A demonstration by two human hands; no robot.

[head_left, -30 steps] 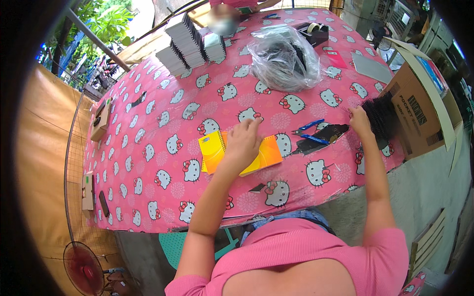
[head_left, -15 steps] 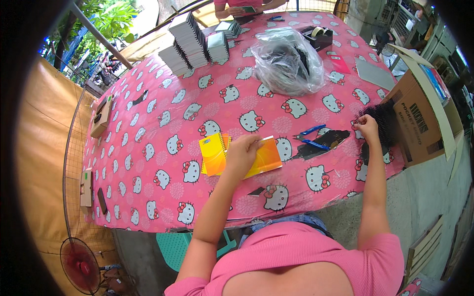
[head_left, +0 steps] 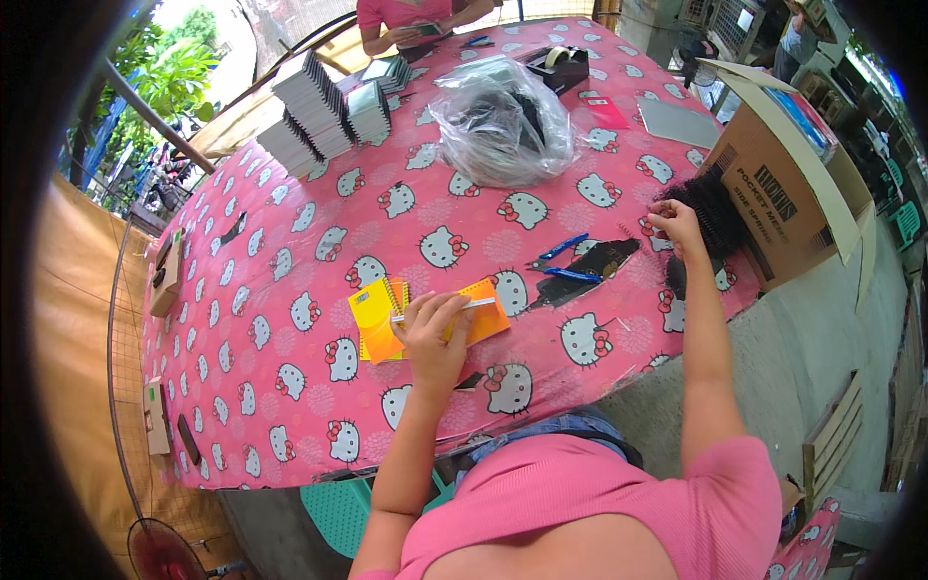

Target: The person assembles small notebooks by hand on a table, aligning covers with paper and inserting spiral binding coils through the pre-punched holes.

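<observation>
My left hand (head_left: pixel 432 333) grips a thin notepad (head_left: pixel 476 304) held edge-on, its white page edge showing between fingers and thumb. Under and beside it lie yellow and orange spiral notepads (head_left: pixel 367 307) on the table. My right hand (head_left: pixel 677 228) is closed in a pinch beside a heap of black spiral binding coils (head_left: pixel 713 215); a thin dark coil seems to hang from its fingertips, too fine to be sure. Between the hands, blue-handled pliers (head_left: pixel 570 275) rest on a torn black patch (head_left: pixel 604 271) of the tablecloth.
An open cardboard box (head_left: pixel 773 193) stands at the right table edge. Farther back are a clear plastic bag (head_left: pixel 503 126) with dark contents, a tape dispenser (head_left: pixel 561 68) and stacked spiral notebooks (head_left: pixel 314 101). Another person (head_left: pixel 416 19) handles a notebook at the far side.
My left hand has lifted and tilted a notepad edge-on. My right hand remains by the coils, raised slightly. The whole view has shifted.
</observation>
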